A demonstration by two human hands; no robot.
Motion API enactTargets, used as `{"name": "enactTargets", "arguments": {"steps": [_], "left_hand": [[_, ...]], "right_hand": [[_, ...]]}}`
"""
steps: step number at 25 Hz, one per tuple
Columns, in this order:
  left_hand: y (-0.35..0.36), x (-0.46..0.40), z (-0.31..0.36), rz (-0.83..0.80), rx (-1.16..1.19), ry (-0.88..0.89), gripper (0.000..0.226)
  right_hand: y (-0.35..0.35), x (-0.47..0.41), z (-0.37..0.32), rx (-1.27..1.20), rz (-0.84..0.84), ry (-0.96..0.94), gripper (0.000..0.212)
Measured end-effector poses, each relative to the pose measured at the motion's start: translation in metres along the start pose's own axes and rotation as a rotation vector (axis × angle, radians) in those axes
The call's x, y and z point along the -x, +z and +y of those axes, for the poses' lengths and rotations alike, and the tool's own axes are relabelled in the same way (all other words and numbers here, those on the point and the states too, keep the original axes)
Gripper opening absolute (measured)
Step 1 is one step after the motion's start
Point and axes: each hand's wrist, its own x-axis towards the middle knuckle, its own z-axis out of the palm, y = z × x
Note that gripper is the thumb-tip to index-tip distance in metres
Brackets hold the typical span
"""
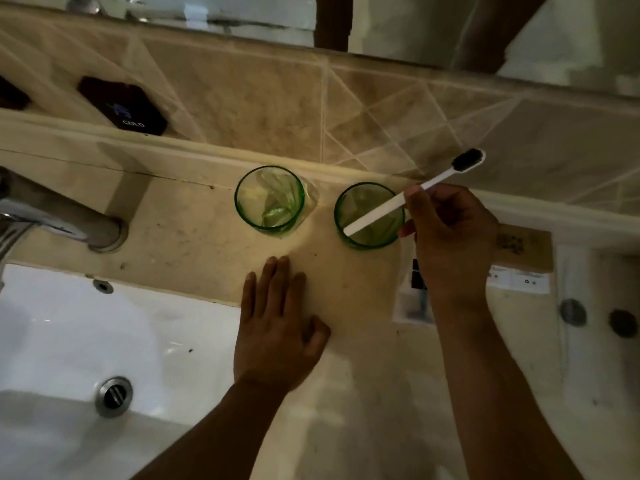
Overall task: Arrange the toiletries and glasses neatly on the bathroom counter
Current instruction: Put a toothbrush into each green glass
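Currently the step in hand, by my reading, is seating the toothbrush (408,199) in the right-hand green glass (369,215). The handle's tail end is over, or already inside, the mouth of that glass; I cannot tell whether it touches the bottom. The dark bristle head points up and away toward the tiled wall (242,95).

Right hand (450,233): fingers closed around the middle of the white handle, thumb and forefinger pinching it, wrist above the counter just beside the glass. The brush is tilted, not upright.

Left hand (277,320): flat, palm down on the counter (194,244), fingers spread loosely and holding nothing. It rests near the front edge between the sink (69,341) and the two glasses, apart from both.

Positions: second green glass (269,199) stands to the left of the first, near but not touching, both close to the wall ledge. It seems to hold something pale and crumpled; unclear what. A packet or box (523,261) lies flat on the counter behind the right hand, partly hidden. Two small dark round items (623,328) sit further right. Tap (62,216) at far left.

Next move, as I judge it: lower the handle until it bottoms out, then loosen the pinch so the brush leans on the rim. Risk: a light glass could tip or slide if the brush is let go too high.
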Motion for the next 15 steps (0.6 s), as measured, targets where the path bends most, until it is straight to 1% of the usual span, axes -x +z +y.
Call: {"name": "enactTargets", "arguments": {"steps": [4, 9, 15], "left_hand": [[0.001, 0.0, -0.001, -0.006, 0.011, -0.004, 0.071], [0.001, 0.001, -0.001, -0.002, 0.009, -0.01, 0.071], [0.002, 0.001, 0.0, -0.001, 0.011, -0.014, 0.07]], "right_hand": [[0.005, 0.0, 0.004, 0.112, -0.028, 0.015, 0.012], [0.005, 0.001, 0.008, 0.133, 0.003, 0.075, 0.013], [0.005, -0.004, 0.011, 0.172, 0.017, 0.072, 0.012]]}}
